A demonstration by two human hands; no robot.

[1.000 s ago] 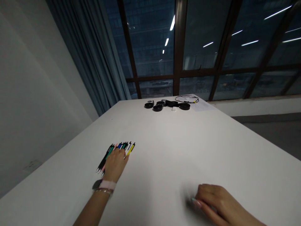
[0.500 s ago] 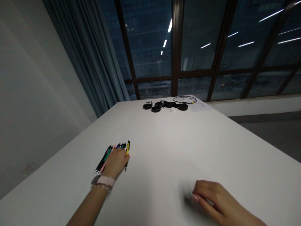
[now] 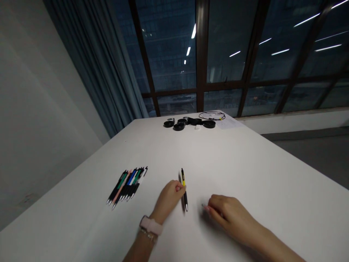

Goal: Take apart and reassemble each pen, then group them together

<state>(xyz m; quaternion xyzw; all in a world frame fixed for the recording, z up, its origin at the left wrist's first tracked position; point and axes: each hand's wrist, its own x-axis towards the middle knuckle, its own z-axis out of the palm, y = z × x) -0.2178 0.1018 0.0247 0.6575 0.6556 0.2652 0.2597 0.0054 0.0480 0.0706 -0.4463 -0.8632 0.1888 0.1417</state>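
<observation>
A yellow and black click pen (image 3: 185,200) is pinched between the thumb and fingers of my left hand (image 3: 169,198). It points toward me, silver tip nearest, just over the table. To the left lies a row of pens (image 3: 127,185) side by side, black with green, blue, white and pink parts. My right hand (image 3: 227,211) is closed, low over the table to the right of the yellow pen. A small pale tip shows at its thumb and forefinger; the rest of that slim thing is hidden in the hand and blurred.
At the table's (image 3: 152,145) far end are several black rolls of strap (image 3: 209,124), a small white piece (image 3: 197,127), a coiled black cable (image 3: 211,115) and white paper (image 3: 230,123). A blue curtain (image 3: 109,65) and windows stand behind.
My left hand has moved right, away from the row, carrying the yellow and black pen with it. The right hand has shifted left and slightly away from me, still closed.
</observation>
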